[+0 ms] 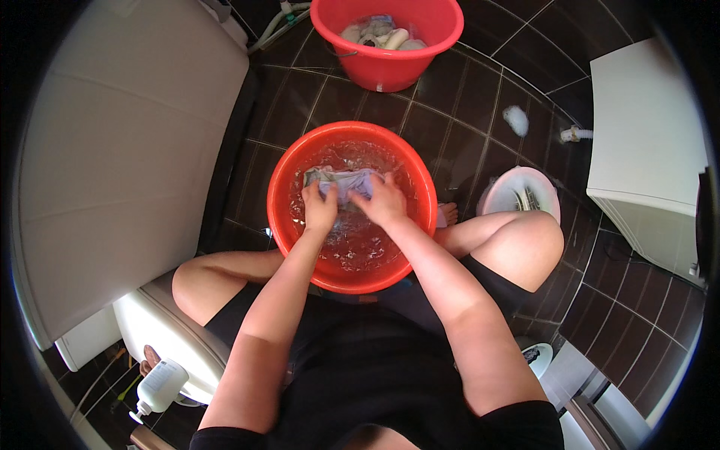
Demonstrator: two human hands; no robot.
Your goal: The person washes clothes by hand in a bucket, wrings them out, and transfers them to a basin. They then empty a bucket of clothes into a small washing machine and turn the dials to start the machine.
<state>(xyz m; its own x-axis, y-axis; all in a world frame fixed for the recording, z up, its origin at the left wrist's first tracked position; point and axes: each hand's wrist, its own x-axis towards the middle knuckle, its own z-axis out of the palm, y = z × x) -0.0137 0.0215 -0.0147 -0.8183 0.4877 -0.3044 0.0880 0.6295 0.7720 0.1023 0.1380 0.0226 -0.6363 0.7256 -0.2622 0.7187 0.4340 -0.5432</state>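
Between my knees stands a round orange-red basin (352, 286) with rippling water in it. A wet pale lavender and grey cloth (341, 180) stretches sideways across the water near the basin's far half. My left hand (320, 207) grips the cloth's near edge left of its middle, fingers bent. At the cloth's right end, my right hand (381, 199) is closed on it, thumb and fingers apart around the fabric. Motion blurs some fingertips, and the cloth hides others.
Beyond the basin, a red bucket (382, 73) holds wet laundry (379, 36). A pink-rimmed pail (499, 193) stands by my right knee. White foam (515, 120) lies on dark floor tiles. A large white appliance (142, 142) flanks the left, a white cabinet (645, 127) the right; a pump bottle (161, 385) sits lower left.
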